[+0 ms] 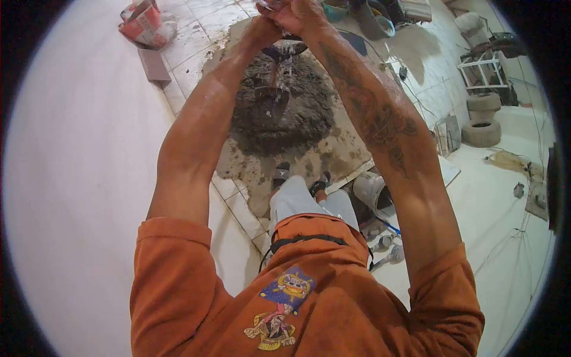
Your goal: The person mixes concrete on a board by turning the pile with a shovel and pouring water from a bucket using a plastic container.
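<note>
Both my arms reach forward over a grey wet mortar pile (285,113) on the tiled floor. My left hand (260,30) and my right hand (300,15) are closed together on a dark container (286,49), tilted above the pile. A thin stream of water (278,74) falls from it into a hollow in the middle of the mortar. The container is mostly hidden by my fingers and cut off by the frame's top edge. My feet (300,178) stand at the pile's near edge.
A white wall (77,178) fills the left. A brick (153,64) and a crumpled bag (143,24) lie at the far left. A bucket (372,190) stands by my right leg, with bottles (389,247) on the floor. Tyres (482,119) and a white frame (482,71) sit at right.
</note>
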Available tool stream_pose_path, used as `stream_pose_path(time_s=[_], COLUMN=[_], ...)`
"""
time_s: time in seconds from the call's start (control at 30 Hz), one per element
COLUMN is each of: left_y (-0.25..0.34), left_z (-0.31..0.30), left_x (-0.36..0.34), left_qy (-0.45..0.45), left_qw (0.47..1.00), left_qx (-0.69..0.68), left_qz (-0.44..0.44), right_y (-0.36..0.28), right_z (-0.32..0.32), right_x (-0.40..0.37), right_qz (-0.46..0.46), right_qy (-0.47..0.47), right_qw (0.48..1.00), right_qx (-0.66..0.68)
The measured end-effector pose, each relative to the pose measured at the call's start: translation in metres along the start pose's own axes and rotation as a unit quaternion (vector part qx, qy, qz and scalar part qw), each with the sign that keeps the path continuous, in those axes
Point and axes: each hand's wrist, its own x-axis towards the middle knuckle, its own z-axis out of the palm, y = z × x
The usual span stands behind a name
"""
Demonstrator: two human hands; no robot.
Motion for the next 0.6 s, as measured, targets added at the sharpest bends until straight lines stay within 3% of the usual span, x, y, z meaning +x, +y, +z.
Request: stream_pose_path(time_s=[0.03,0.13,0.23,0.33,0.43,0.53,0.6], left_y=[-0.001,0.035,0.029,0.033,0.048,0.045,0.044], left_z=[0.004,-0.012,0.001,-0.005,-0.012,-0.008,-0.006], left_x=[0.0,0.001,0.003,0.001,0.001,0.006,0.004], left_qy=[-0.007,-0.045,-0.019,-0.051,-0.065,-0.094,-0.067], left_qw=[1.0,0.993,0.993,0.994,0.983,0.98,0.988], left_qx=[0.002,0.004,0.007,-0.028,-0.019,-0.022,-0.043], left_qz=[-0.021,-0.11,-0.119,-0.097,-0.171,-0.176,-0.132], right_y=[-0.003,-0.007,-0.013,-0.021,-0.037,-0.06,-0.074], right_z=[-0.001,-0.032,-0.033,-0.051,-0.061,-0.02,-0.048], right_x=[-0.003,0.008,0.001,0.014,0.014,-0.009,0.006], right_qz=[0.001,0.007,0.013,0.002,0.026,-0.056,-0.06], right_qy=[0.005,-0.104,-0.008,0.009,0.091,0.133,0.106], right_qw=[1.0,0.993,0.999,0.998,0.995,0.987,0.99], right_qx=[0.002,0.06,0.049,0.069,0.045,-0.076,-0.078])
